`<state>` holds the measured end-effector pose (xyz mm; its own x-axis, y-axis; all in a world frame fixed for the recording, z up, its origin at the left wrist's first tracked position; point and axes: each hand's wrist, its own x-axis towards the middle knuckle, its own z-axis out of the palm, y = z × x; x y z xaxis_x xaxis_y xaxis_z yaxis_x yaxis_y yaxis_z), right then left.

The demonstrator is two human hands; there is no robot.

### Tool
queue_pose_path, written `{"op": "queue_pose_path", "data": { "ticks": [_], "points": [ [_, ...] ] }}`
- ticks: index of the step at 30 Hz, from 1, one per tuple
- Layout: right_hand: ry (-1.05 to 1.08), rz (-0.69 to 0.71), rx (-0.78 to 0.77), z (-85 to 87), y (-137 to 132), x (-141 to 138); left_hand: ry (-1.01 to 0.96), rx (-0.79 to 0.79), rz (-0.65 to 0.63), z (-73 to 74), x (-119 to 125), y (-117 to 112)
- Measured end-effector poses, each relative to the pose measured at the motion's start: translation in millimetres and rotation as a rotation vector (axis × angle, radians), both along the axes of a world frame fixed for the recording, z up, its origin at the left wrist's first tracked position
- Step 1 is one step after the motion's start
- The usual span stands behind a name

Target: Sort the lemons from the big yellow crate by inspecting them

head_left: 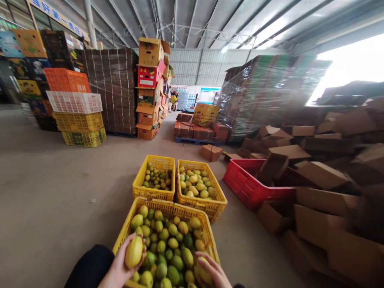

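While your left hand (120, 266) grips a yellow mango (133, 252), long axis near upright, over the near crate's (168, 205) left rim, your right hand (214, 272) cups another mango (204, 274) at the rt side, both w/ fingers wrapped round the fruit.

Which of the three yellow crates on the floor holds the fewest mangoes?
The far left yellow crate: only a shallow layer of small green mangoes lies at its bottom. The crate beside it is fuller, and the near crate under both hands is heaped.

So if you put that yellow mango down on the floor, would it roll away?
Probably a little. The mango in the left hand looks smooth and rounded, so it could wobble or roll, but its egg-like shape likely stops it soon. It fills the palm, so it is probably fairly heavy and firm.
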<state>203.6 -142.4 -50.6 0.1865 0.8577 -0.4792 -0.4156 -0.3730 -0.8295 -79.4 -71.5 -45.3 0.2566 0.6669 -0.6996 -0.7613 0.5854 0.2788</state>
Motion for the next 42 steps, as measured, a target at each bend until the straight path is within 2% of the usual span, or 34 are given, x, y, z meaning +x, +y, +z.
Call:
{"op": "queue_pose_path", "data": {
  "ticks": [4, 12, 19, 22, 25, 28, 31, 33, 36, 39, 42],
  "points": [
    [0.055, -0.048, 0.009, 5.5, -8, 6, 0.012, -0.002, 0.013, 4.7, -7, -5],
    [0.025, -0.050, 0.043, -5.5, -10, -7, 0.053, 0.083, -0.041, 10.8, -8, -7],
    [0.070, 0.034, 0.019, -1.2, -7, -26, 0.012, 0.079, -0.090, 14.8, -3, -4],
    [0.066, 0.055, 0.011, 1.1, -1, -28, -0.045, 0.058, -0.077, 21.3, 0, 2],
    [0.073, 0.104, 0.036, 11.3, 12, -32, -0.058, 0.044, -0.010, 34.5, 6, 15],
    [0.066, 0.163, 0.124, 32.3, 34, -40, -0.029, 0.062, 0.028, 51.2, 18, 36],
    [0.062, 0.186, 0.225, 57.1, 63, -48, -0.034, 0.130, -0.001, 65.3, 29, 63],
    [0.044, 0.198, 0.264, 69.4, 82, -49, -0.022, 0.184, -0.043, 69.8, 34, 79],
    [-0.011, 0.173, 0.285, 74.0, 103, -45, -0.019, 0.177, -0.060, 64.5, 38, 93],
    [-0.039, 0.119, 0.263, 62.7, 114, -38, -0.036, 0.087, -0.006, 45.1, 41, 95],
    [0.002, 0.117, 0.247, 48.5, 120, -35, -0.027, 0.062, 0.028, 23.1, 46, 93]
  ]
}}
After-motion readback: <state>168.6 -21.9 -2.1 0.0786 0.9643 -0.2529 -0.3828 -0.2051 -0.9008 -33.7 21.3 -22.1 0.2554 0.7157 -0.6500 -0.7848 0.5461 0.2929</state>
